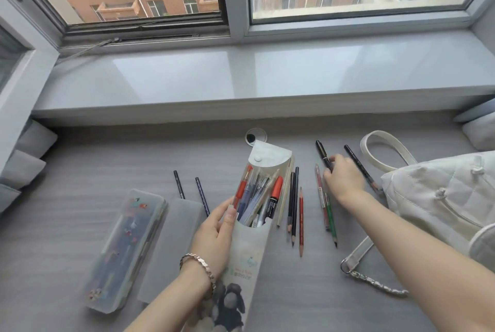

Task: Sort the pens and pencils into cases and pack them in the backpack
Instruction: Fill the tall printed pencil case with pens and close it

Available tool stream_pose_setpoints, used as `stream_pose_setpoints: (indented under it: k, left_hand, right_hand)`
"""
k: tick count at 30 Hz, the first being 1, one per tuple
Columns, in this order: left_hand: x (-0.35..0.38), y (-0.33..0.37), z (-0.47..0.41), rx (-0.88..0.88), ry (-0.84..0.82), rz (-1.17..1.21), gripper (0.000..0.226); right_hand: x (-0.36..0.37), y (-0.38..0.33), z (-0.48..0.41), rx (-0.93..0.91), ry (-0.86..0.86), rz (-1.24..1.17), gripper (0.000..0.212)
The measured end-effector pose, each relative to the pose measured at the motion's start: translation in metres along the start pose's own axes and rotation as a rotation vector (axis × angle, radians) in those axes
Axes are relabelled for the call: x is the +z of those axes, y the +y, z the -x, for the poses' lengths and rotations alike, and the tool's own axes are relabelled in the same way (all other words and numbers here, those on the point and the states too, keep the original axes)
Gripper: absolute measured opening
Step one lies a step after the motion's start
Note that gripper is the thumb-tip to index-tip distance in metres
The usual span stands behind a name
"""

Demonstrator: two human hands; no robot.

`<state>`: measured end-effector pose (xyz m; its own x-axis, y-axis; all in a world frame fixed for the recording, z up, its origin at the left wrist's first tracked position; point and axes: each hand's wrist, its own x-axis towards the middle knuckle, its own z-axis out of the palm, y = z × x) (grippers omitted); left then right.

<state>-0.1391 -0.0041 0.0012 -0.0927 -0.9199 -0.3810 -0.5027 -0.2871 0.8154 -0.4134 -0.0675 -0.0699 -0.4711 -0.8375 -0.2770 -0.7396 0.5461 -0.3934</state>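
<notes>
The left hand grips the soft pouch beside its open mouth, near the middle of the desk. The right hand pinches a black pen toward the far edge, left of the backpack, which sits at the right edge. I cannot tell if the pen is already lifted.

The pouch is full and its flap is open, so if it tilts more, the pens can slide out. The black pen is held at only one point and may slip or knock the green pencil beside it. The loose pencils may roll.

The red-capped marker carries white writing and the pouch has small print, both too small to read
</notes>
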Motion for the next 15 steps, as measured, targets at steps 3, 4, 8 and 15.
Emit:
stream_pose_setpoints:
  k: [3, 4, 8, 15]
  left_hand:
    - [-0.002, -0.002, 0.002, -0.005, 0.004, -0.001, 0.037]
    - [-0.003, -0.003, 0.002, -0.011, 0.001, 0.000, 0.037]
    - [-0.001, -0.009, 0.002, -0.039, 0.001, -0.007, 0.036]
    - [0.012, -0.004, 0.009, 0.011, -0.093, -0.053, 0.031]
  right_hand:
    - [-0.012, -0.006, -0.001, 0.064, 0.023, -0.196, 0.027]
    - [-0.021, -0.013, 0.003, 0.088, 0.038, -0.384, 0.024]
    - [-0.060, -0.049, 0.055, 0.028, -0.109, -1.136, 0.030]
    - [-0.044, -0.066, 0.127, -0.179, -0.302, -1.085, 0.091]
